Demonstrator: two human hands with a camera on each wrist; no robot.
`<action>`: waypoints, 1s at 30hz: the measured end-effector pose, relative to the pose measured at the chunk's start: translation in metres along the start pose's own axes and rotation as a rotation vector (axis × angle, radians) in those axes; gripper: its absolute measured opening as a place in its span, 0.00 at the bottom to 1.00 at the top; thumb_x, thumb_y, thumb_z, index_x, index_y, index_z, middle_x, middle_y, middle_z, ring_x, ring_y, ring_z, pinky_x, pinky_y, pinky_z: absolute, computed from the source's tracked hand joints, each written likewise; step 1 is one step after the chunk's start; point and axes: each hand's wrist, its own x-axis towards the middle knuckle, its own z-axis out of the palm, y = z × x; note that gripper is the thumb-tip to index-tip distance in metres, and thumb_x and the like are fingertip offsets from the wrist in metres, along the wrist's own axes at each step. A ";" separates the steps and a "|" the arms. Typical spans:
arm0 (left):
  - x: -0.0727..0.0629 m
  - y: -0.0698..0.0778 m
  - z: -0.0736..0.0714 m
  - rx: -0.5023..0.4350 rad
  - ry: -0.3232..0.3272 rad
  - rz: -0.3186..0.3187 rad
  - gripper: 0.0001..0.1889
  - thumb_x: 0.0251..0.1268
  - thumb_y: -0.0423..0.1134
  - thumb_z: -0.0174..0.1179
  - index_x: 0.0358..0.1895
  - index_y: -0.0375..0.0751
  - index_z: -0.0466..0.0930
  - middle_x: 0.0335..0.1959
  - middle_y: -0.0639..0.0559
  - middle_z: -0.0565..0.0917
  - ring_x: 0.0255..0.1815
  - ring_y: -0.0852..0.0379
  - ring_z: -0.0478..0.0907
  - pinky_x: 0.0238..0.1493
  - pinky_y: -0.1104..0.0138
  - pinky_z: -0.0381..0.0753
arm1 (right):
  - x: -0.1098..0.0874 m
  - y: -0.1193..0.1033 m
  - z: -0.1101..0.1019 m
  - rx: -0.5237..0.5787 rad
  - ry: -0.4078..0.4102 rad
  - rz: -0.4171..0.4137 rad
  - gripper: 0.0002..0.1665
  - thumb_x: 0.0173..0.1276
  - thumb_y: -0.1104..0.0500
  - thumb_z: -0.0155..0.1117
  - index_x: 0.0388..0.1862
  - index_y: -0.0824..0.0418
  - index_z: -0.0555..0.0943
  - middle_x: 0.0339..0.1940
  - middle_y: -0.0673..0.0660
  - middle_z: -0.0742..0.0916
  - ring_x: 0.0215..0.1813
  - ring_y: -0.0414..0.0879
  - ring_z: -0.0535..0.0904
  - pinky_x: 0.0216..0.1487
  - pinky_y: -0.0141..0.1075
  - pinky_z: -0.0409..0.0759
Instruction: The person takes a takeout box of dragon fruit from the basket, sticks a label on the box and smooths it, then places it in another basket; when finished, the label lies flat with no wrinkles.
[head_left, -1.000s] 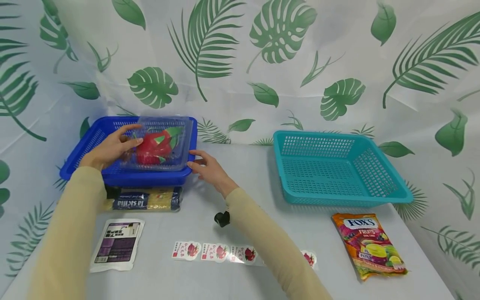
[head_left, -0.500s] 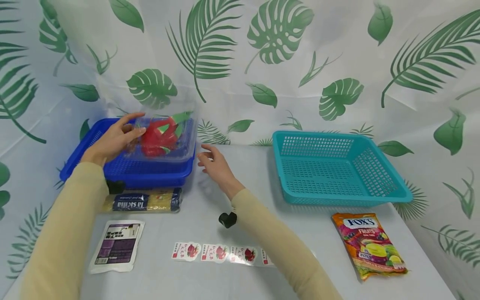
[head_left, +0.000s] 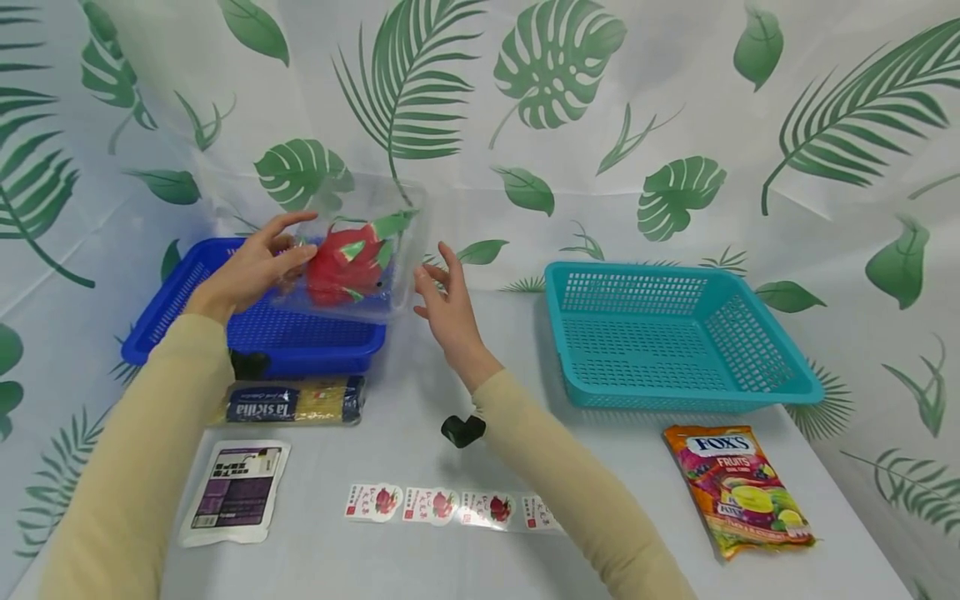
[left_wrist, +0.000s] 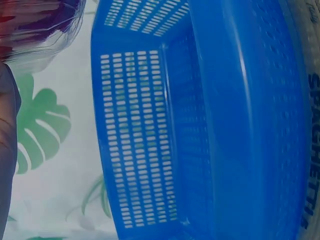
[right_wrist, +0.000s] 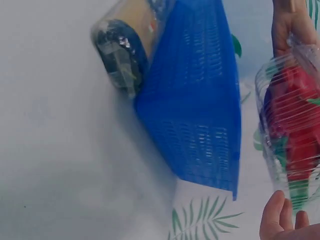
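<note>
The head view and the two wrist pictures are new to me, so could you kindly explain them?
There is no machine, just a person with yellowish sleeves. The wide picture comes from a head camera, the others from one camera on each wrist. The left hand holds a clear container of red fruit in the air; the right hand is near its other side. On the table are blue and turquoise baskets, spaghetti, a purple-and-white packet, stickers and a candy bag.
</note>
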 end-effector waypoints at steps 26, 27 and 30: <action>0.007 0.018 0.037 0.093 -0.050 0.058 0.31 0.70 0.54 0.57 0.74 0.68 0.58 0.41 0.44 0.69 0.28 0.52 0.67 0.26 0.64 0.72 | -0.022 -0.026 -0.027 -0.133 -0.043 0.008 0.35 0.74 0.43 0.56 0.76 0.31 0.57 0.73 0.57 0.61 0.68 0.52 0.70 0.53 0.43 0.81; 0.006 0.020 0.039 0.099 -0.051 0.061 0.31 0.71 0.55 0.56 0.74 0.68 0.58 0.41 0.43 0.69 0.29 0.51 0.67 0.27 0.64 0.73 | -0.023 -0.026 -0.028 -0.139 -0.039 0.014 0.35 0.74 0.43 0.56 0.76 0.31 0.58 0.73 0.56 0.61 0.68 0.52 0.70 0.53 0.43 0.81; 0.002 0.028 0.047 0.116 -0.061 0.065 0.31 0.72 0.54 0.55 0.75 0.65 0.57 0.43 0.41 0.69 0.32 0.50 0.68 0.31 0.63 0.75 | -0.027 -0.028 -0.034 -0.148 -0.030 0.024 0.33 0.74 0.43 0.56 0.75 0.32 0.59 0.73 0.56 0.62 0.69 0.53 0.70 0.54 0.43 0.81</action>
